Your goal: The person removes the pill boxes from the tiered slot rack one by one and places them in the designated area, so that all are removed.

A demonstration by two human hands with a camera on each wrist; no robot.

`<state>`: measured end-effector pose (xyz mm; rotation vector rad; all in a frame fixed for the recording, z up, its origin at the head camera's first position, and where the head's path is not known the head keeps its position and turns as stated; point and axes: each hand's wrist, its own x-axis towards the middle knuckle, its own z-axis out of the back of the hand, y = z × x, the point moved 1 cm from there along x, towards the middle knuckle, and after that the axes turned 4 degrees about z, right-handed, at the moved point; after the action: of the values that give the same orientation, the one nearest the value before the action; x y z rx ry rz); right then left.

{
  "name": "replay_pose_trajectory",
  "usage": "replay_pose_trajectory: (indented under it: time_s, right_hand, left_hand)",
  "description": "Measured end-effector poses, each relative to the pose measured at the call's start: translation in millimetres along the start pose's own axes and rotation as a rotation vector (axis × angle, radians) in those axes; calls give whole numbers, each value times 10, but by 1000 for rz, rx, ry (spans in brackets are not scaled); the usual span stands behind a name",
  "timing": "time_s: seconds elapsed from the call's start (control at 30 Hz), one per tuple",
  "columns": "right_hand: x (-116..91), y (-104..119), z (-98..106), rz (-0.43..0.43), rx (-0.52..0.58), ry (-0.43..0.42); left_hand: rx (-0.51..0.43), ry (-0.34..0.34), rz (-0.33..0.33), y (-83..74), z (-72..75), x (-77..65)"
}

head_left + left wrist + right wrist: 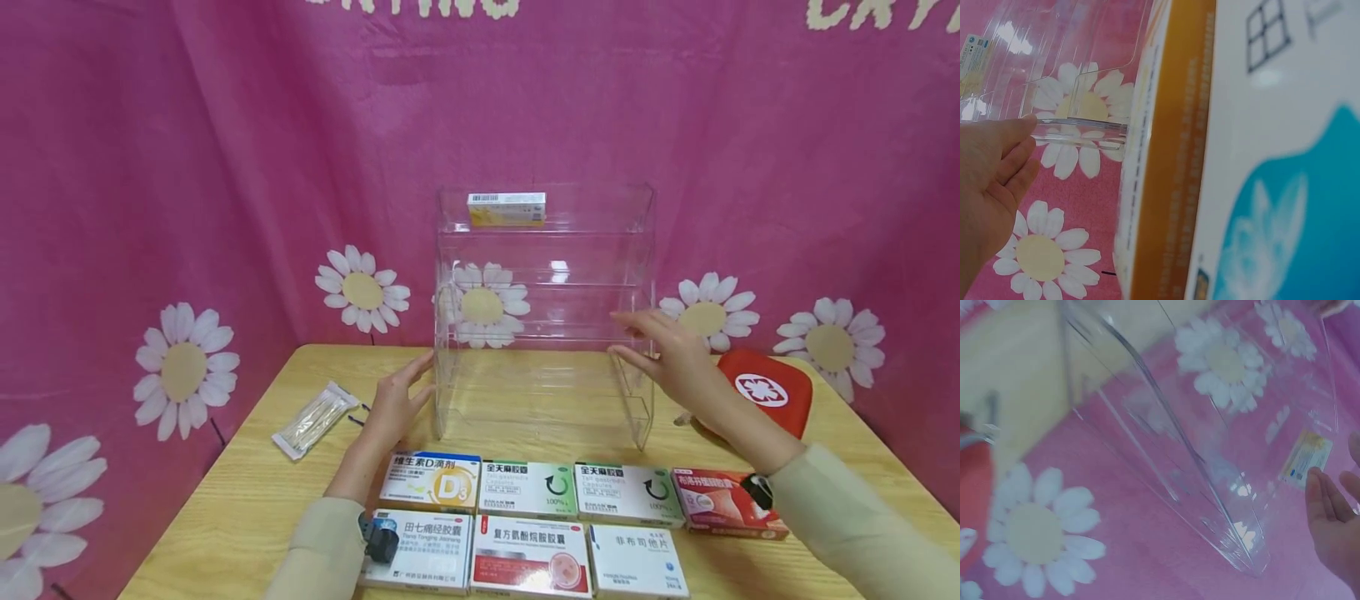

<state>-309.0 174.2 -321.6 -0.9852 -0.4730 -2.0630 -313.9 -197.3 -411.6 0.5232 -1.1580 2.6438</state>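
A clear acrylic tiered rack (536,425) stands at the table's far edge, with one small white and yellow box (507,210) on its top tier, towards the left. My left hand (397,400) is at the rack's left side, its fingertips appearing to touch the plastic edge; in the left wrist view that hand (991,169) has loosely extended fingers. My right hand (667,350) reaches to the rack's right side, thumb and fingers apart with nothing between them. Whether it touches the rack I cannot tell. The right wrist view also shows the hand (1335,525) holding nothing.
Two rows of medicine boxes lie in front of the rack, among them a vitamin D box (431,481), a red-and-white capsule box (530,557) and a pink box (727,502). A packet of cotton swabs (315,419) lies left, a red first-aid pouch (772,392) right.
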Motion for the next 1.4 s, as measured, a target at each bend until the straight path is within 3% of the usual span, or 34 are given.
replay_pose_trajectory:
  time_s: [0.37,0.73,1.13,1.4]
  right_hand:
    - [855,-190,-246,26,-9,-134]
    - [1593,-345,-497,-131,46,-74]
    - [1863,-410,-672,-261,-40,85]
    - [1874,-407,-709,-261,-57,35]
  left_hand:
    - [2,-27,-27,11,-4,-5]
    - [-8,-31,-31,33,-2,-15]
    - [-3,-41,-61,30,-3,0]
    - [3,-41,-47,29,12,-13]
